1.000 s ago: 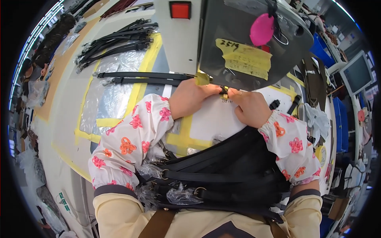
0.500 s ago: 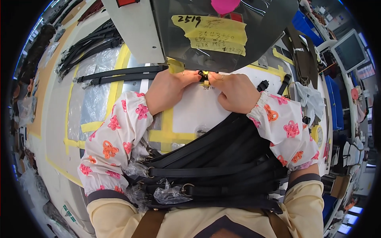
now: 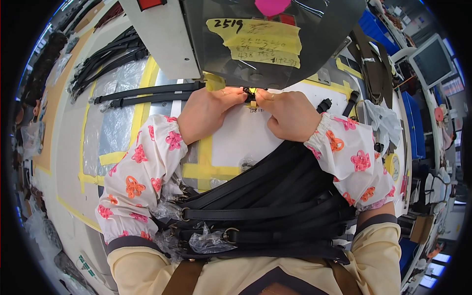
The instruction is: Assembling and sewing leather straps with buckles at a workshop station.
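Worktable [image 3: 231, 142], white top: only a small bare patch shows at frame centre, between the two hands and the strap pile below. Yellow tape lines [image 3: 206, 169] cross and border it. A dark machine housing [image 3: 275, 44] fills the upper centre, overhanging the hands closely.

On the housing, a wide yellow tape label [image 3: 255, 42] with handwriting, rectangular, slightly torn at the edges; a pink round tag [image 3: 272, 6] at the top edge.

Left hand [image 3: 204, 114] and right hand [image 3: 287, 114] meet fingertip to fingertip just under the housing, both pinched shut on a small black strap end [image 3: 250, 93] with a yellowish spot. Black straps [image 3: 260, 211] heap in the lap at lower centre; more straps [image 3: 147, 93] lie at upper left.
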`<state>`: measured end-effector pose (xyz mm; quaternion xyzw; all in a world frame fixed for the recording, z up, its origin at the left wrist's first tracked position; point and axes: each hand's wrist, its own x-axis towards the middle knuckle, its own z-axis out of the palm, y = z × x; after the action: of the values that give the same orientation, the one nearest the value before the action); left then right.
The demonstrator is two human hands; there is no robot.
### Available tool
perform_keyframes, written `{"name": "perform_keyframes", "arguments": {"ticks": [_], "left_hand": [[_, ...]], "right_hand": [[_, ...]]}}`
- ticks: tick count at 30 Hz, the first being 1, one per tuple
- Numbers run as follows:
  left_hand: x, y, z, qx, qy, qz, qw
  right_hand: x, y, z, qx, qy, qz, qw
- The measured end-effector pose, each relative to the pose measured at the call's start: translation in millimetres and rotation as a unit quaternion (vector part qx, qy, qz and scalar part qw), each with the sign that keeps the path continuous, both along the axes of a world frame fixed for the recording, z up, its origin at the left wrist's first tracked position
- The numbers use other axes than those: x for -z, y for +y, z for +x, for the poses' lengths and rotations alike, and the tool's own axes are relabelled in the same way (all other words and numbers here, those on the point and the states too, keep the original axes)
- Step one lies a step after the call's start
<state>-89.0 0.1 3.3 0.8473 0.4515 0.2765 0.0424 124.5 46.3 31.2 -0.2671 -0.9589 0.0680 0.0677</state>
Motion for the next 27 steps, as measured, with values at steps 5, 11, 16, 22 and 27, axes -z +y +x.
{"name": "perform_keyframes", "arguments": {"ticks": [5,11,16,22,27], "left_hand": [[-3,-2,1,0.014,-0.004,-0.002,1.000],[-1,-1,0,0.021,0.005,0.028,0.999],[0,3,0,0.005,0.008,0.016,1.000],[0,0,0,0.002,0.026,0.023,0.999],[-5,-8,4,0.030,0.081,0.064,0.994]], "right_hand": [[-4,-4,-1,0.016,-0.024,-0.015,0.999],[-1,-3,-1,0.003,-0.013,0.007,1.000],[1,1,0,0.022,-0.013,0.006,1.000],[0,-1,-1,0.012,-0.030,0.009,0.999],[7,-7,2,-0.005,-0.005,0.052,0.999]]}}
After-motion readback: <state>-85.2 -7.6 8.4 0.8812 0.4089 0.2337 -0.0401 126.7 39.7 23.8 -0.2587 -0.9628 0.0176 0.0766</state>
